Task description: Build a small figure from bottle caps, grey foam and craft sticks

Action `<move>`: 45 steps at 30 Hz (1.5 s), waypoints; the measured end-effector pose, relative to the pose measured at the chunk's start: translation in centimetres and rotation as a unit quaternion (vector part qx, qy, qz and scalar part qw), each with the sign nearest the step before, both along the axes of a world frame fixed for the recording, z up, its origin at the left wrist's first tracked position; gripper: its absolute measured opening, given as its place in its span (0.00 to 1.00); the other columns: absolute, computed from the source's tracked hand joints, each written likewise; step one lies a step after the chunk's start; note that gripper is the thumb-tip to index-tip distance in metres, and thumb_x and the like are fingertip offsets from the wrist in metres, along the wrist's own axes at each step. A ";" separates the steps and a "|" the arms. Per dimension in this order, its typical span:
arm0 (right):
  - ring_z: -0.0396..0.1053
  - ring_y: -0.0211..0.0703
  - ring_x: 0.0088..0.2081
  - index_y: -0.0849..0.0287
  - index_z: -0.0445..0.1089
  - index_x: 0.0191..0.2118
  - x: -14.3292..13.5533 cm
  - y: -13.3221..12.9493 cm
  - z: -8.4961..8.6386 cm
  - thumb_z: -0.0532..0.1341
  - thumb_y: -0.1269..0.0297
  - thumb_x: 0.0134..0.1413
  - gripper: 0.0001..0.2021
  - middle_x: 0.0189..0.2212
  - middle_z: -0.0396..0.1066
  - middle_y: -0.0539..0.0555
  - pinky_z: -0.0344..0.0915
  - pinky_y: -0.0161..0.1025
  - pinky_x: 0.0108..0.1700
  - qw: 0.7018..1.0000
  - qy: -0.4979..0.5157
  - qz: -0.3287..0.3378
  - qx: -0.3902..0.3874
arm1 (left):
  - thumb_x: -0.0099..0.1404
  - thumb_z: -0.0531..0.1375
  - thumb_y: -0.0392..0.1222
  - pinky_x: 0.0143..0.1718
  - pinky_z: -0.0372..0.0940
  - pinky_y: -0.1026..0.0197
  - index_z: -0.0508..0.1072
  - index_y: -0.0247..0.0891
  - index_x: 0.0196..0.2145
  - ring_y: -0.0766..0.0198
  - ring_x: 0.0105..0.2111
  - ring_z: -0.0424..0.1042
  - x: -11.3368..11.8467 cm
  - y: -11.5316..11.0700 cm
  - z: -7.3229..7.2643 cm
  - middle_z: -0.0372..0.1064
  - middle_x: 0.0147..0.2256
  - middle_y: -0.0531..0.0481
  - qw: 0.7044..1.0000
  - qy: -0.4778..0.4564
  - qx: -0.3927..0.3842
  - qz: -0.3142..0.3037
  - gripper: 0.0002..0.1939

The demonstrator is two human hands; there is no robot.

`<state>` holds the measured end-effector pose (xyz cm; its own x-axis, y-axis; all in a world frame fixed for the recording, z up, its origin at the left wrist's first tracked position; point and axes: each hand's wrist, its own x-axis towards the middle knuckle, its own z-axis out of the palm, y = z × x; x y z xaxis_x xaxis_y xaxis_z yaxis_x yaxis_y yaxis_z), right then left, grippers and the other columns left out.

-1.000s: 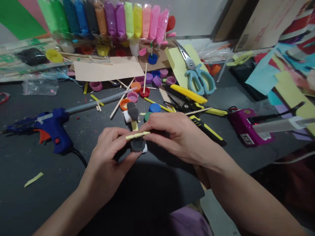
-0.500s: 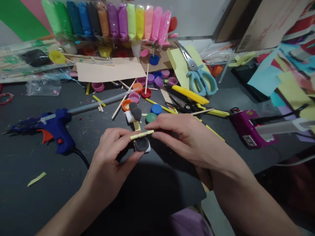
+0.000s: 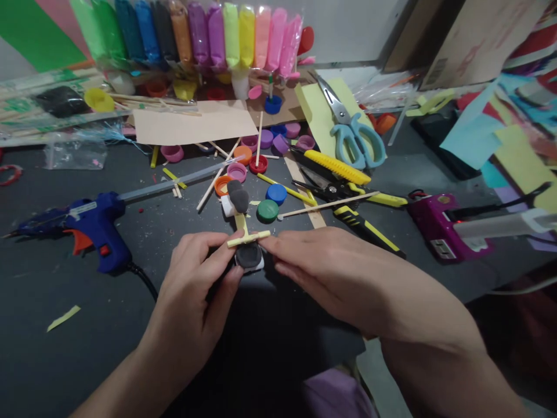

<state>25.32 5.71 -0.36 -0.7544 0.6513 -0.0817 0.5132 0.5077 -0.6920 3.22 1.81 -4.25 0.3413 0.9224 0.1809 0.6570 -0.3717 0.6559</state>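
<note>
A small handmade craft model lies between my hands. It has a short yellow crossbar (image 3: 249, 238) over a yellow stem, and white caps filled with dark grey clay at its near end (image 3: 249, 255) and far end (image 3: 238, 197). My left hand (image 3: 195, 284) is closed on the model's left side, index finger at the crossbar's left end and thumb by the near cap. From the right, my right hand (image 3: 322, 267) pinches at the crossbar's right end, its fingertips partly hidden. Just beyond sit a green cap (image 3: 267, 211) and a wooden stick (image 3: 328, 205).
A blue glue gun (image 3: 100, 226) lies left, its clear glue stick pointing toward several coloured caps. Right of centre are light-blue scissors (image 3: 357, 139), a yellow cutter (image 3: 337, 167) and black-and-yellow pliers (image 3: 369, 229). A purple power block (image 3: 444, 226) stands right. Bagged clay sticks (image 3: 200, 35) line the back.
My right hand has come down and nearer to me, wrist lowered, uncovering the wooden stick and the pliers' handle. The crossbar is slightly lower and left, with its stem now visible.
</note>
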 end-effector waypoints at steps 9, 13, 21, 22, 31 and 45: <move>0.71 0.42 0.39 0.58 0.70 0.45 -0.1 0.0 0.4 0.55 0.70 0.67 0.07 0.40 0.75 0.51 0.61 0.37 0.39 0.998 -0.025 -0.034 0.047 | 0.72 0.54 0.38 0.50 0.58 0.58 0.71 0.35 0.49 0.59 0.48 0.64 0.0 0.0 0.0 0.66 0.46 0.47 1.000 0.010 0.008 0.005 0.12; 0.72 0.39 0.34 0.55 0.74 0.42 -0.3 0.4 0.7 0.58 0.66 0.67 0.07 0.34 0.76 0.47 0.60 0.35 0.35 0.988 -0.024 -0.135 0.075 | 0.71 0.55 0.38 0.49 0.59 0.60 0.72 0.36 0.50 0.60 0.48 0.64 -0.1 -0.1 0.2 0.67 0.45 0.48 1.000 -0.002 -0.004 0.012 0.12; 0.71 0.35 0.35 0.63 0.76 0.43 -1.5 0.8 -0.5 0.60 0.72 0.65 0.07 0.36 0.76 0.50 0.62 0.30 0.38 0.979 0.089 -0.138 0.122 | 0.71 0.56 0.40 0.49 0.61 0.62 0.73 0.42 0.50 0.65 0.47 0.68 0.0 -0.1 0.2 0.70 0.45 0.52 0.992 -0.095 -0.068 0.050 0.11; 0.71 0.34 0.34 0.63 0.76 0.41 -1.7 0.7 -0.6 0.60 0.72 0.65 0.06 0.34 0.75 0.49 0.61 0.30 0.37 0.978 0.090 -0.140 0.122 | 0.71 0.56 0.40 0.48 0.61 0.63 0.74 0.43 0.49 0.65 0.47 0.69 0.0 0.0 0.2 0.71 0.45 0.52 0.990 -0.100 -0.076 0.058 0.11; 0.68 0.32 0.29 0.61 0.76 0.35 -2.4 0.1 -0.4 0.63 0.72 0.62 0.05 0.27 0.73 0.46 0.56 0.30 0.32 0.976 0.088 -0.178 0.092 | 0.67 0.59 0.44 0.40 0.65 0.62 0.77 0.48 0.43 0.63 0.41 0.72 0.1 0.1 1.0 0.75 0.40 0.55 0.963 -0.123 -0.161 0.177 0.08; 0.66 0.33 0.27 0.59 0.74 0.34 -2.6 0.0 -0.6 0.60 0.70 0.64 0.07 0.26 0.72 0.46 0.54 0.32 0.31 0.978 0.083 -0.175 0.078 | 0.62 0.64 0.40 0.37 0.67 0.61 0.73 0.51 0.48 0.65 0.32 0.72 -0.5 -0.6 0.1 0.73 0.34 0.58 0.975 -0.133 -0.143 0.110 0.16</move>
